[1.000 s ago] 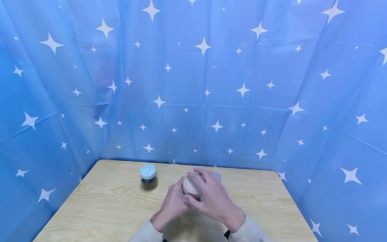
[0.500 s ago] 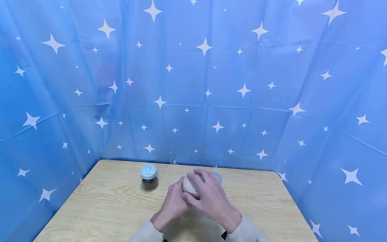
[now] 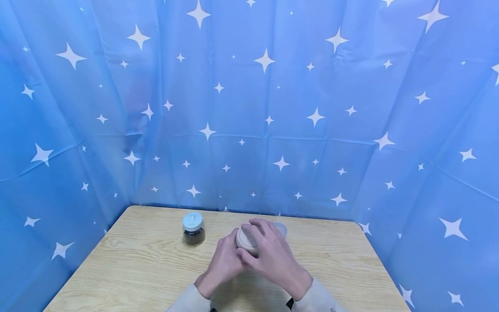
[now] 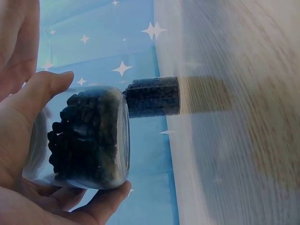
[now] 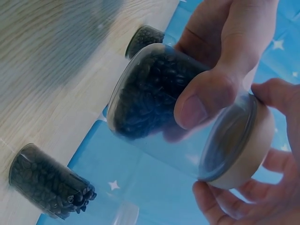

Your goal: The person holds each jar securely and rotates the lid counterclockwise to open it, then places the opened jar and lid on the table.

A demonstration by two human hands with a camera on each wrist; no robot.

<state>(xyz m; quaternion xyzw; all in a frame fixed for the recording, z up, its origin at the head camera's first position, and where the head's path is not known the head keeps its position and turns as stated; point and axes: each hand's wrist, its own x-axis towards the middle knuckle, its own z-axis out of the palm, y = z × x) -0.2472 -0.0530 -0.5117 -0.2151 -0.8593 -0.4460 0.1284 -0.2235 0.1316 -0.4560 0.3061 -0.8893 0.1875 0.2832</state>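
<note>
Above the table, my left hand (image 3: 226, 260) grips the body of a clear glass jar (image 4: 89, 138) partly filled with dark beans. My right hand (image 3: 274, 260) holds the jar's round beige lid (image 3: 245, 241), with fingers and thumb spread around its rim. In the right wrist view the jar lies tilted in the picture. The left thumb (image 5: 201, 105) presses its side there, and the lid (image 5: 243, 154) sits at the jar's mouth between the right hand's fingers. From the head view, the hands cover most of the jar's body.
A jar with a light blue lid and dark contents (image 3: 193, 229) stands on the wooden table (image 3: 136, 260) to the left. Another jar with a translucent top (image 3: 280, 229) is partly hidden behind the right hand. A blue star-patterned curtain (image 3: 241, 108) surrounds the table.
My right thumb and wrist have shifted slightly left around the lid. The left hand keeps its grip on the jar, and the standing jars have not moved.
</note>
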